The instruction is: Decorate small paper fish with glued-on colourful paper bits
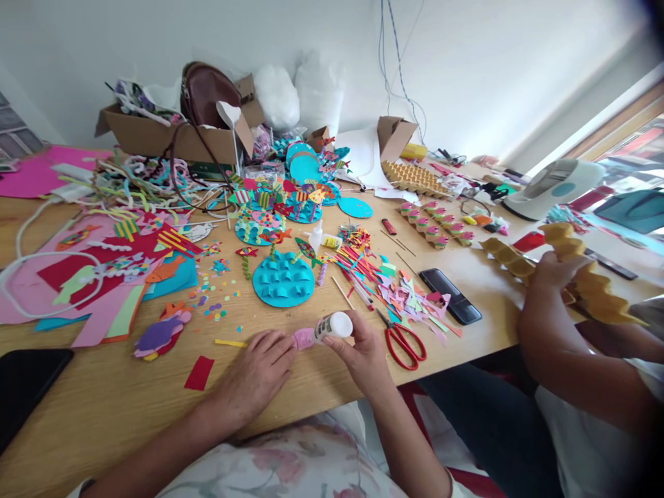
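My right hand (364, 356) grips a white glue bottle (335, 325), tilted so that its nozzle end points left and down at a small pink paper piece (303, 338). Flat on the wooden table lies my left hand (262, 373), fingers stretched out and their tips at the left edge of that pink piece. The contact of nozzle and paper is too small to make out. A yellow strip (231, 343) and a red paper piece (199, 373) lie left of my left hand. Beyond my hands sits a blue disc (283, 294) with rows of curled paper strips.
Red-handled scissors (404, 344), paper scraps (409, 294) and a black phone (450, 296) lie to the right. Another person's hand (557, 270) holds yellow egg carton (596, 280). Colored sheets (98, 277) and stacked purple cutouts (162, 334) are left; a cardboard box (155, 135) stands behind.
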